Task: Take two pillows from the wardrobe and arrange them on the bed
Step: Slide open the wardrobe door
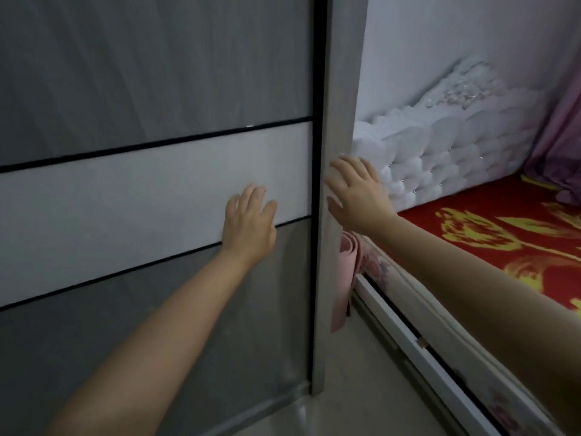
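Right now both bare arms are reaching out toward the wardrobe (pixel 157 89), which is filling the whole left side of the view. Its door is showing 3 bands, grey above, a pale white band (pixel 125 196) across the middle and grey below, each parted by a thin dark line. The left hand (pixel 250 221) is lying flat against that door, fingers spread and straight, palm on the surface, straddling the lower dark line where the white band is meeting the grey panel. It is gripping nothing. The right hand (pixel 356 191) is sitting at the wardrobe's right edge, on the pale upright side panel (pixel 336 89), fingers splayed wide and pressing against it, the thumb pointing down along the panel. It too is holding nothing. The door is looking shut, a black strip running down its right edge, so the 2 pillows are not showing anywhere.

Over on the right, the bed (pixel 503 234) is lying just beside the wardrobe, covered in a red sheet with yellow flower shapes. A white tufted headboard (pixel 446 152) is standing at its far end against the pale wall, and a purple curtain (pixel 562 143) is hanging at the far right. A pink folded cloth (pixel 347 262) is hanging in the narrow gap between the wardrobe's side and the bed's white frame (pixel 408 335).
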`<state>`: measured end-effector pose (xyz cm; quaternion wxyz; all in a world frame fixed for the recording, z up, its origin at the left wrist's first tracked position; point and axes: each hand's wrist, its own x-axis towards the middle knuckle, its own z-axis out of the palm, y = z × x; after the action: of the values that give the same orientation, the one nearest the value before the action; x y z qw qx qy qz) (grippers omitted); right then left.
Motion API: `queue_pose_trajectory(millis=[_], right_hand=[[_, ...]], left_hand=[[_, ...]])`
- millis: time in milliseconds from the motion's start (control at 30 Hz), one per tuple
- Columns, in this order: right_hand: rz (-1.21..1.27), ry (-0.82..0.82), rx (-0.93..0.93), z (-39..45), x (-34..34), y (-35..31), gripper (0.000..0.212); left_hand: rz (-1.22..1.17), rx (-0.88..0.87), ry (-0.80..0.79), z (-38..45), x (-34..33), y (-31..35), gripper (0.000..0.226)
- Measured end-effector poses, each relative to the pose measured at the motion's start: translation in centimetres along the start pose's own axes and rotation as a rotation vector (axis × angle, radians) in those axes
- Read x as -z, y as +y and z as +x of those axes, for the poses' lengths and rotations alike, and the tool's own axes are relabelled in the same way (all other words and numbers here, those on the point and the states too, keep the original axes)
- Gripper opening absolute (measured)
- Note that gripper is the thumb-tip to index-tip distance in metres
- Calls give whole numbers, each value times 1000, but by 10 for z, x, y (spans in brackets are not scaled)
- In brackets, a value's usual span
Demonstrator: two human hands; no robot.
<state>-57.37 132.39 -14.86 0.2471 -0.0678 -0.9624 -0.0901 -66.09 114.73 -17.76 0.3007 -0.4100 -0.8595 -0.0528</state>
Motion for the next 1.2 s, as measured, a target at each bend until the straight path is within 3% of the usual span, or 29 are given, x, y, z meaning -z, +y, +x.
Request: queue_pose_trajectory(millis=[100, 233, 333, 533, 867, 1200], right_hand=[[-69, 311, 178, 55, -14, 22, 32], [-132, 632, 318, 104, -31, 48, 28], [-17, 756, 387, 114, -45, 55, 36], [51, 822, 456, 119, -49, 60, 20], [30, 828, 474, 126, -36, 61, 17], [94, 798, 511, 122, -41, 60, 20]], left_hand=[[80, 0, 129, 45, -18, -14, 43], [215, -55, 444, 100, -36, -32, 40], [291, -61, 594, 115, -47, -38, 45], [443, -3, 668, 116, -60, -45, 54], [570, 111, 654, 103, -60, -69, 88], [608, 123, 644, 80, -48, -92, 68]])
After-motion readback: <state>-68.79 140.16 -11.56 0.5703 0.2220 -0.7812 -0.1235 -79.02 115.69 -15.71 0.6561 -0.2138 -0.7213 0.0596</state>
